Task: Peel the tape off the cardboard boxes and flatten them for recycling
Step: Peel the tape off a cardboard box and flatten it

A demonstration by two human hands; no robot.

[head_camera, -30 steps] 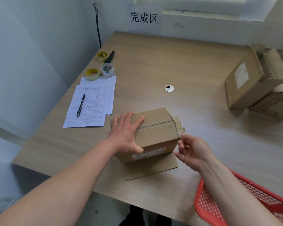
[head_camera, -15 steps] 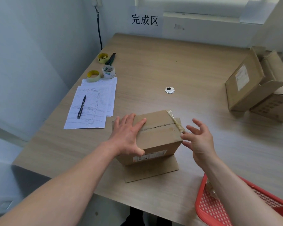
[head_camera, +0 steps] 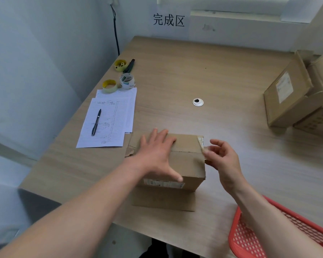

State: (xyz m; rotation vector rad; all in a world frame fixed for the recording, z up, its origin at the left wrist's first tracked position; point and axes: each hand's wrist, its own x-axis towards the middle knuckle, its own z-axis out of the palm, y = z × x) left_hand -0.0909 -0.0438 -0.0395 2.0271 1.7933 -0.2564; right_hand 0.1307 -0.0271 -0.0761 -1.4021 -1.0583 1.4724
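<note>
A small brown cardboard box [head_camera: 186, 161] stands near the table's front edge on a flat piece of cardboard [head_camera: 164, 202]. My left hand [head_camera: 157, 155] presses flat on the box's top, fingers spread. A strip of clear tape [head_camera: 200, 140] runs over the top right edge, partly lifted. My right hand [head_camera: 224, 161] is at that edge, thumb and forefinger curled together on the tape's loose end; the fingertips are blurred.
Two more cardboard boxes [head_camera: 287, 97], one with open flaps, stand at the right edge of the wooden table [head_camera: 194, 71]. A red mesh basket [head_camera: 250, 237] is at the lower right. Lined papers with a pen [head_camera: 108, 123] and tape rolls [head_camera: 127, 81] lie at the left.
My right hand let go of the tape, spread open beside the box, then came back with its fingertips closing on the tape end. The box has turned slightly under my left hand.
</note>
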